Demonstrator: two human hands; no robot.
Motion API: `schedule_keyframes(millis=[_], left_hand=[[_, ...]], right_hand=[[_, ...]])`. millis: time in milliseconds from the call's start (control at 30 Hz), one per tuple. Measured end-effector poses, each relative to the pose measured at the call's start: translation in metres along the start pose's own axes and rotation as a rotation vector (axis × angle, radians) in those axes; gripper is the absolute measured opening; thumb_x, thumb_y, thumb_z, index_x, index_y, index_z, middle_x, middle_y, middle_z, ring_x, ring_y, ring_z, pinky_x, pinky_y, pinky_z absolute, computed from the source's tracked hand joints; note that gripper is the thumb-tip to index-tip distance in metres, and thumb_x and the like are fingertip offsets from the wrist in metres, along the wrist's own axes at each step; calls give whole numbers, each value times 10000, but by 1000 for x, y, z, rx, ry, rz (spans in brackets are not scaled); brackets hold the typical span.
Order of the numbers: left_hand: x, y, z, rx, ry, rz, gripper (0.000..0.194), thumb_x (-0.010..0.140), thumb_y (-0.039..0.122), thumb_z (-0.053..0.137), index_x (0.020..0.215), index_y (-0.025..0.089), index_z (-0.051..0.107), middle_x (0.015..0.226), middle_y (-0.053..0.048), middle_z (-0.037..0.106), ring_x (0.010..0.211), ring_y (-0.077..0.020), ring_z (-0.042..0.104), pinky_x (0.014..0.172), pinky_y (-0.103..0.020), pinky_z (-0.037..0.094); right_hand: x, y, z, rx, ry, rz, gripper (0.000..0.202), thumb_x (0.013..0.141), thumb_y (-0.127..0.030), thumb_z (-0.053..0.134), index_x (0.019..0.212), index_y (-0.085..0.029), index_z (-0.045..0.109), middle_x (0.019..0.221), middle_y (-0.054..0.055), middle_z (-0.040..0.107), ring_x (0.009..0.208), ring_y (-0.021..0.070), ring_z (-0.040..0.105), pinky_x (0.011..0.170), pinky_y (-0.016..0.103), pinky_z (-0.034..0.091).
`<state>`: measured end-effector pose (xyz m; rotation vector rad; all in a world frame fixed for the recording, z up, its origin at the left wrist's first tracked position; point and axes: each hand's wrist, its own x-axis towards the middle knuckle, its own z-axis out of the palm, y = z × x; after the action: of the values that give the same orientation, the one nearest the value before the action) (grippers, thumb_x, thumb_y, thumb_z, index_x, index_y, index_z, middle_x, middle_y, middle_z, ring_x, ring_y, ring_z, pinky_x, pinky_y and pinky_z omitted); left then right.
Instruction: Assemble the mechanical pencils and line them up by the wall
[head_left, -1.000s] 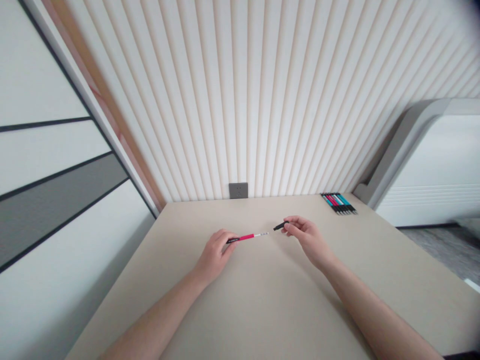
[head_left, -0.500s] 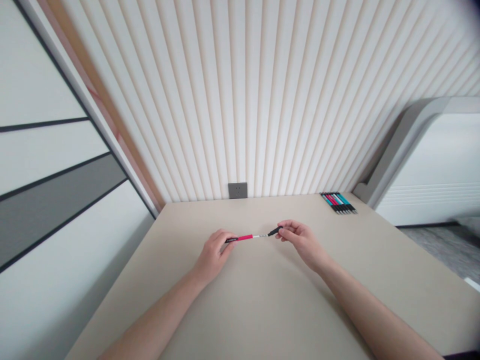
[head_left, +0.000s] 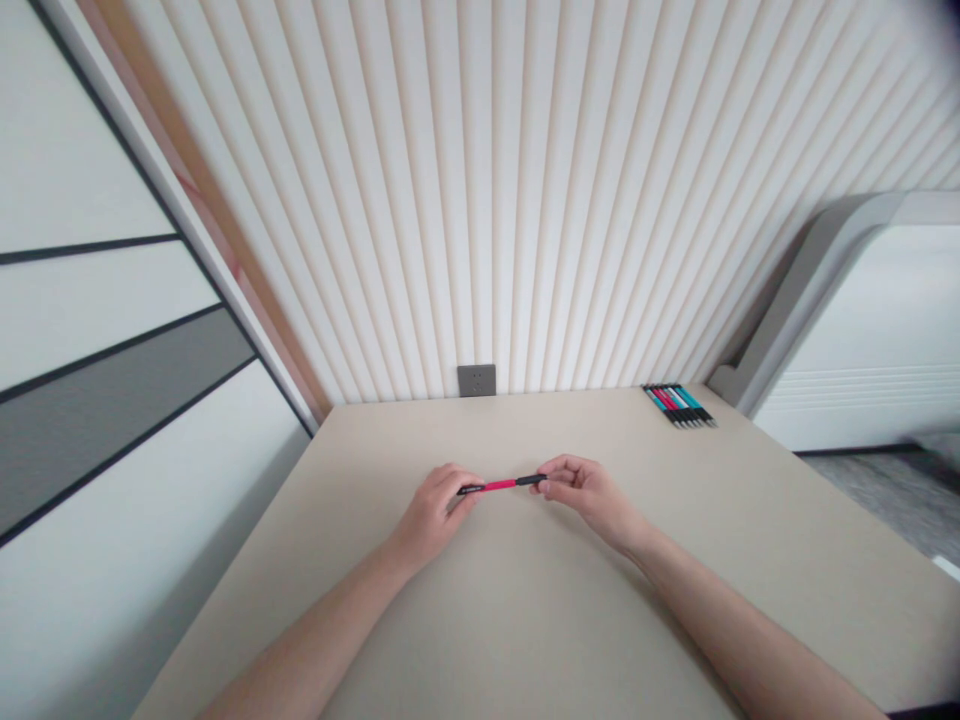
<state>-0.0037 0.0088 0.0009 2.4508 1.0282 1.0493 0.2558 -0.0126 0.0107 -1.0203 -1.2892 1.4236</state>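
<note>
A pen (head_left: 499,485) with a red barrel and black ends is held level above the table between my two hands. My left hand (head_left: 439,505) pinches its black left end between thumb and fingers. On the other side, my right hand (head_left: 581,490) grips the black grip section (head_left: 529,480), which meets the red barrel. The white inner part is covered by the grip section. My right fingers hide the pen's tip.
A row of several pens (head_left: 679,405), red, white and teal with black grips, lies at the table's back right. Behind the beige table (head_left: 480,620) stands a ribbed wall with a dark socket (head_left: 477,380). A white cabinet (head_left: 135,560) borders the left, a white headboard (head_left: 862,340) the right.
My right hand has moved left and slightly down, sliding the black grip section over the white inner part up to the red barrel. My left hand has shifted slightly right.
</note>
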Motion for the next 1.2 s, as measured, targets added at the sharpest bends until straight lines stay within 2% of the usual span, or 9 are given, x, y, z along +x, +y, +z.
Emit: schedule_keyframes(millis=[167, 333, 500, 567, 700, 867, 1000, 1067, 1200], left_hand=[[0, 1, 0, -22, -4, 17, 98, 910, 235, 544, 969, 194, 610, 891, -46, 651, 863, -175, 608, 800, -314, 492], [1, 3, 0, -16, -13, 14, 105, 910, 245, 546, 971, 200, 619, 897, -55, 653, 871, -185, 601, 809, -332, 491], [1, 0, -1, 5, 6, -22, 98, 914, 246, 536, 971, 205, 604, 906, -48, 645, 881, -185, 606, 816, -332, 492], [1, -1, -1, 9, 13, -29, 96, 915, 242, 533, 969, 203, 603, 900, -45, 644, 876, -182, 609, 809, -326, 495], [2, 1, -1, 5, 18, -2, 95, 904, 242, 549, 957, 200, 616, 879, -45, 647, 850, -180, 613, 788, -319, 501], [2, 4, -2, 2, -7, 33, 95, 902, 246, 560, 947, 201, 631, 880, -50, 662, 862, -184, 613, 797, -324, 498], [2, 1, -2, 7, 19, 10, 96, 896, 244, 567, 955, 203, 631, 881, -48, 659, 851, -181, 612, 787, -322, 501], [2, 1, -2, 4, 25, 7, 95, 894, 242, 567, 953, 205, 632, 875, -46, 659, 845, -181, 614, 781, -320, 502], [2, 1, -2, -9, 9, 25, 97, 894, 245, 569, 951, 204, 635, 874, -48, 662, 849, -183, 615, 784, -321, 500]], right_hand=[[-1, 2, 1, -102, 4, -10, 354, 739, -490, 712, 869, -164, 668, 808, 67, 741, 706, 154, 655, 658, 263, 467], [-1, 5, 2, -390, 20, -39, 531, 897, -569, 441, 654, -158, 673, 585, 44, 663, 549, 144, 592, 580, 262, 439], [-1, 0, -5, -484, 73, -183, 355, 872, -472, 546, 1071, -194, 641, 802, 34, 674, 714, 165, 609, 651, 270, 459], [-2, -3, -6, -498, 50, -229, 349, 839, -428, 606, 1121, -221, 615, 903, 38, 672, 779, 169, 603, 709, 282, 465], [-4, -5, -4, -613, 32, -223, 233, 861, -411, 572, 930, -211, 670, 806, 22, 666, 718, 162, 577, 669, 275, 438], [-3, 2, -2, -749, 12, -123, 511, 953, -452, 362, 594, -182, 605, 489, -16, 503, 483, 122, 450, 495, 254, 322], [-1, 1, -5, -704, 57, -250, 272, 886, -424, 525, 944, -207, 678, 772, 25, 666, 707, 172, 586, 642, 277, 426], [-2, -1, -5, -679, 44, -316, 275, 852, -395, 586, 1063, -229, 647, 891, 41, 682, 813, 191, 604, 726, 297, 446], [-4, -2, -2, -739, 21, -312, 240, 904, -397, 503, 873, -218, 661, 803, 37, 673, 758, 183, 594, 688, 289, 435]])
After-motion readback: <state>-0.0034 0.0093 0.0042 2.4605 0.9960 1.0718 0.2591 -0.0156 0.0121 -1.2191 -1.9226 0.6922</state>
